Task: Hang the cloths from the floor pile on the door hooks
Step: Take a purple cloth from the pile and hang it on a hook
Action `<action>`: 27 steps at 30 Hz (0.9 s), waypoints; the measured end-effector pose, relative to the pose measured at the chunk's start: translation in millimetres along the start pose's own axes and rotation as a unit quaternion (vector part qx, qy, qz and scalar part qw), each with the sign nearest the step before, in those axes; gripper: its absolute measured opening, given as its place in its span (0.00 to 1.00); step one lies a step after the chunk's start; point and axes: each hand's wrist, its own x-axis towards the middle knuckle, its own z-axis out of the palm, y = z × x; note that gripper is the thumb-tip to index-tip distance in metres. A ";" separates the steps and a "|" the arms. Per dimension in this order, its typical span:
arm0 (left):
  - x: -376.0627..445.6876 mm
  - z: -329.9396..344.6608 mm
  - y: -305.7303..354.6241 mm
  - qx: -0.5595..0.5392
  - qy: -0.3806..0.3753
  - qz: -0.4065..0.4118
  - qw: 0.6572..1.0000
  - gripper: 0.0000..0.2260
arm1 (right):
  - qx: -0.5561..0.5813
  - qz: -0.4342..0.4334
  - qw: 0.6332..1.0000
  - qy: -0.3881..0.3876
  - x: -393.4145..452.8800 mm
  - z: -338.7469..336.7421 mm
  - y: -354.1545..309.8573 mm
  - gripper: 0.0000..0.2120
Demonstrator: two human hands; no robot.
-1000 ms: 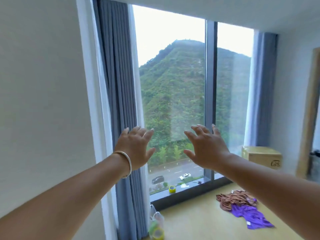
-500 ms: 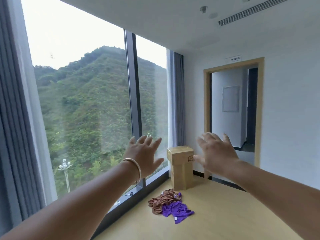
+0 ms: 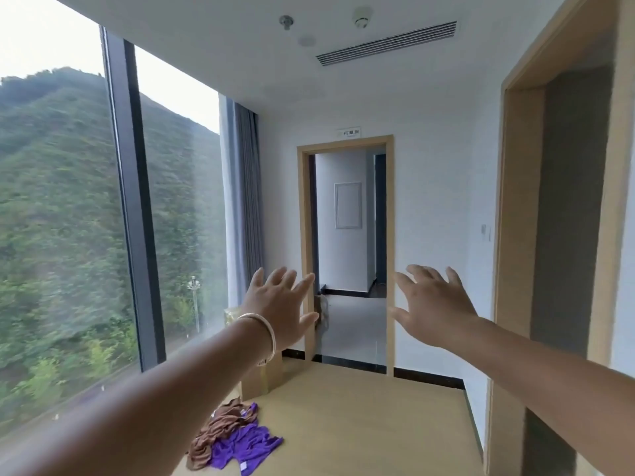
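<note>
Both arms reach forward at chest height with nothing in either hand. The left hand (image 3: 278,305) is spread wide, palm facing away, fingers straight and apart, with a pale bangle (image 3: 263,333) around its wrist. The right hand (image 3: 431,305) is likewise spread, fingers extended and slightly fanned, thumb pointing inward. The two hands are level with each other and well apart, framing an open doorway (image 3: 345,255) in the far wall. The pile of cloths (image 3: 232,441) lies on the wooden floor (image 3: 360,424) well below the left forearm, close to the window (image 3: 68,235); neither hand is near it. In the pile, a brown cloth (image 3: 220,429) lies bunched on the window side and a purple cloth (image 3: 245,448) spreads beside it toward the room, the two touching and partly overlapping; a small pale tag shows at the purple one's near edge, too small to read. Beyond the pile, partly hidden by the left wrist, stands a tall cardboard box (image 3: 263,372) by the curtain (image 3: 244,207). Above the doorway a small white sign (image 3: 348,132) carries dark characters that are too blurred to read. A wall switch (image 3: 485,232) sits on the white wall to the right of the doorway, and a wood-framed opening (image 3: 515,218) fills the right side of the view. No hooks can be made out.
</note>
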 end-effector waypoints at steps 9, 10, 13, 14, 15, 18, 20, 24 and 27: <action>91.0 61.6 38.8 -0.035 0.007 0.053 0.998 0.31 | -0.020 0.046 0.998 -0.027 36.4 51.9 44.1 0.29; 104.3 71.7 42.7 -0.038 0.007 0.059 0.997 0.30 | -0.024 0.052 0.998 -0.031 43.3 60.8 50.4 0.29; 145.2 105.4 49.7 -0.048 0.005 0.073 0.996 0.30 | -0.038 0.070 0.996 -0.039 70.2 85.3 67.1 0.29; 158.1 114.8 50.0 -0.048 0.003 0.077 0.996 0.31 | -0.039 0.077 0.995 -0.040 80.0 91.1 71.5 0.29; 174.4 125.7 49.4 -0.051 0.003 0.081 0.995 0.31 | -0.042 0.082 0.995 -0.039 93.0 98.0 76.9 0.28; 222.9 155.5 42.9 -0.055 0.009 0.084 0.995 0.31 | -0.055 0.095 0.993 -0.034 135.8 116.2 89.9 0.28; 253.5 172.6 36.7 -0.059 0.010 0.082 0.995 0.31 | -0.058 0.101 0.993 -0.029 164.8 127.0 96.8 0.28; 308.0 208.4 25.0 -0.065 0.020 0.084 0.994 0.32 | -0.063 0.106 0.992 -0.027 218.7 154.8 105.0 0.27; 344.9 238.6 21.7 -0.072 0.021 0.083 0.994 0.32 | -0.061 0.111 0.991 -0.031 250.7 183.1 111.2 0.28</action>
